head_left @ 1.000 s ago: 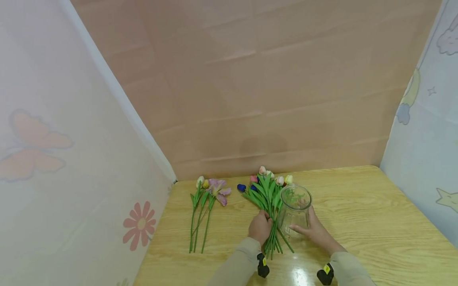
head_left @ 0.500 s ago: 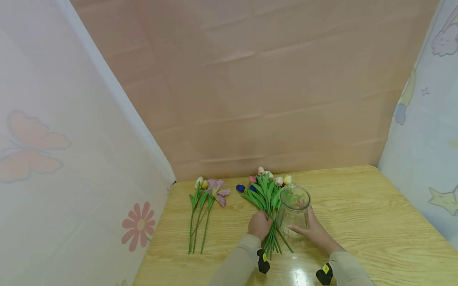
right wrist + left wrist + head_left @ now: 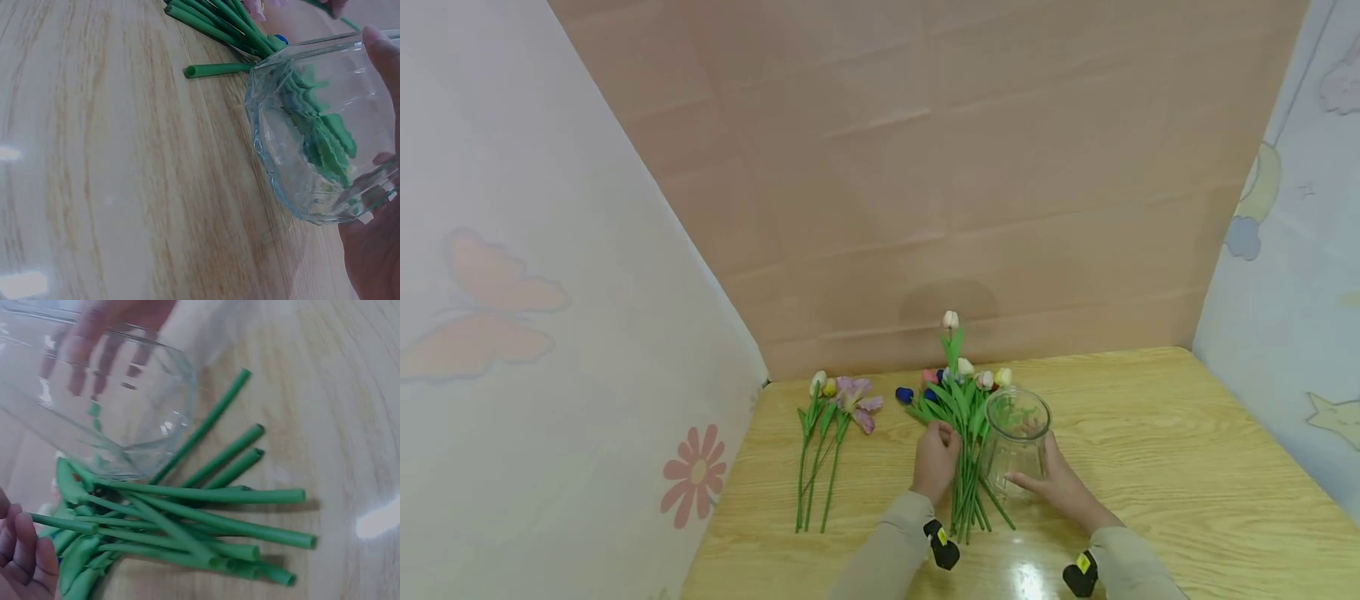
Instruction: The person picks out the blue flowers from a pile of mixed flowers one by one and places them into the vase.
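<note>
A light wood-grain table [image 3: 1135, 450] is backed by a creased tan sheet [image 3: 850, 208] and flanked by pale panels: the left one [image 3: 580, 400] is printed with a butterfly [image 3: 505, 287] and a red flower [image 3: 696, 472], the right one [image 3: 1285, 333] with a moon [image 3: 1266, 179] and a star [image 3: 1333, 421]. Glare is cast on the table's near edge. Two tulips and a lilac bloom [image 3: 855, 400] are laid out on the left. At centre, a bunch of tulips [image 3: 958, 408] is spread on the wood, and just right of it a clear glass vase [image 3: 1017, 446], rim uppermost, is held around its side by the right hand [image 3: 1063, 483]. A white tulip [image 3: 951, 320] is pinched by its stem in the left hand [image 3: 936, 458]. Compared with half a second ago, that tulip has been raised above the other heads, while the vase has been kept in place
</note>
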The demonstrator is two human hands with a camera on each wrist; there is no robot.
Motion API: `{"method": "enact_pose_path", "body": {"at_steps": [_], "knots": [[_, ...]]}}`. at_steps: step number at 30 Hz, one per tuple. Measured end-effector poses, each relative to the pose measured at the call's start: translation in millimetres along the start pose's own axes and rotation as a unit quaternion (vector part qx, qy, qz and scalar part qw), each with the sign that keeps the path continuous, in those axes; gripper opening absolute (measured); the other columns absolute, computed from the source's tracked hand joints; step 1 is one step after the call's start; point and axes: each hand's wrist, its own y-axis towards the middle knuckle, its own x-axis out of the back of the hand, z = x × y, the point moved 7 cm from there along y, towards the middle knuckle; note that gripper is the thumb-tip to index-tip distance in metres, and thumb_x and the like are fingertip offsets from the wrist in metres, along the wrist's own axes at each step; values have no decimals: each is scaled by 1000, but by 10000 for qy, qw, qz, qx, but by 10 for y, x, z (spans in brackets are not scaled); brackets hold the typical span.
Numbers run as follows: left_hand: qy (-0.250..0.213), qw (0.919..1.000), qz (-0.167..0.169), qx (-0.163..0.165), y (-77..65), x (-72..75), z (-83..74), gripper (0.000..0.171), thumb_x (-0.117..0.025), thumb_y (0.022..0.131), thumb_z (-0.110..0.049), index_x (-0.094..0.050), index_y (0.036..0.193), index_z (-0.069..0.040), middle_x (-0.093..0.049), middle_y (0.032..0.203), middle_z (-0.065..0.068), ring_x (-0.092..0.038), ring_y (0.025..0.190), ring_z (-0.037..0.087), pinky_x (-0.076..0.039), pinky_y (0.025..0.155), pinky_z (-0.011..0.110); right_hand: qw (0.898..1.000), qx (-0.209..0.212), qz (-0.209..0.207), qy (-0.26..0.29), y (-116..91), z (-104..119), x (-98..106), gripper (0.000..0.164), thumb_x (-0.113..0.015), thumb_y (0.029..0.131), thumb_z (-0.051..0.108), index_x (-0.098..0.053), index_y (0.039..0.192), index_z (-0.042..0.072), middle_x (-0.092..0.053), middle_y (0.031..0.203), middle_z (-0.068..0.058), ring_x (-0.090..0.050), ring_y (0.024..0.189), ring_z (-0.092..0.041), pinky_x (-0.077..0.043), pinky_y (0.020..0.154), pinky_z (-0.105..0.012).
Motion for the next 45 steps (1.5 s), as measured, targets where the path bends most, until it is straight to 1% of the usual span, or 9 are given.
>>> {"method": "enact_pose_path", "body": {"at_steps": [5, 9, 14, 19, 24, 31, 35, 39, 45], "knots": [[-299, 9993, -193, -89, 7, 185, -45, 11, -52, 100, -15, -58, 103, -6, -54, 75, -6, -43, 54, 2, -40, 52, 20, 10000, 69, 7, -22, -2, 16, 13, 111, -74, 85, 29, 12, 154, 21, 4, 159, -25, 4, 142, -52, -6, 106, -71], [-381, 9974, -558, -243, -7, 386, -85, 7, -54, 99, -15, -57, 101, -8, -55, 76, -4, -45, 57, 2, -41, 53, 20, 10000, 8, 15, -61, 2, 8, 18, 112, -74, 86, 30, 15, 154, 23, 6, 160, -24, 5, 143, -51, -6, 106, -71], [-359, 9945, -923, -346, -4, 655, -30, 4, -56, 98, -14, -57, 99, -10, -55, 75, -3, -47, 58, 3, -41, 51, 20, 9999, -118, 28, -98, 0, -8, 10, 112, -73, 87, 32, 16, 153, 22, 8, 160, -24, 6, 143, -51, -6, 106, -72], [-108, 9927, -1174, -265, -5, 981, 112, 8, -56, 98, -11, -58, 103, -5, -55, 76, 0, -47, 60, 4, -42, 52, 21, 10000, 59, 28, -44, 0, 39, 1, 108, -73, 87, 28, 11, 154, 23, 4, 160, -23, 5, 143, -51, -6, 106, -72], [68, 9895, -1443, 0, -51, 1344, 321, 11, -56, 98, -13, -57, 106, -5, -56, 77, 1, -47, 60, 6, -41, 51, 22, 10000, 60, 26, -29, -10, 45, 2, 109, -73, 87, 28, 13, 154, 27, 5, 160, -23, 6, 143, -52, -5, 106, -72], [614, 9793, -1916, 208, -153, 1793, 663, 8, -57, 96, -10, -58, 98, -3, -57, 74, 3, -47, 58, 9, -39, 50, 23, 10000, -30, 57, -23, 3, 21, 8, 109, -73, 87, 29, 12, 154, 20, 6, 160, -23, 7, 143, -52, -6, 106, -72], [1019, 9763, -1833, 532, -246, 1900, 884, 6, -59, 95, -9, -58, 97, -3, -57, 72, 4, -48, 59, 11, -40, 52, 24, 10000, -53, 63, 51, -9, 23, 20, 109, -73, 86, 30, 12, 154, 20, 7, 160, -24, 7, 142, -53, -6, 106, -72], [1484, 9727, -1529, 923, -346, 1944, 1096, 10, -57, 96, -10, -59, 101, -1, -59, 74, 5, -48, 56, 12, -39, 50, 25, 10000, 8, 53, 50, -11, 48, 22, 108, -73, 86, 29, 10, 154, 22, 4, 160, -24, 6, 142, -53, -6, 106, -72], [2211, 9592, -1183, 1306, -434, 1996, 1297, 11, -58, 95, -11, -60, 98, -2, -63, 74, 6, -51, 55, 13, -39, 48, 28, 10000, -14, 80, -13, -2, 44, 9, 108, -73, 86, 30, 11, 154, 22, 4, 160, -24, 5, 142, -53, -7, 106, -72]]}}
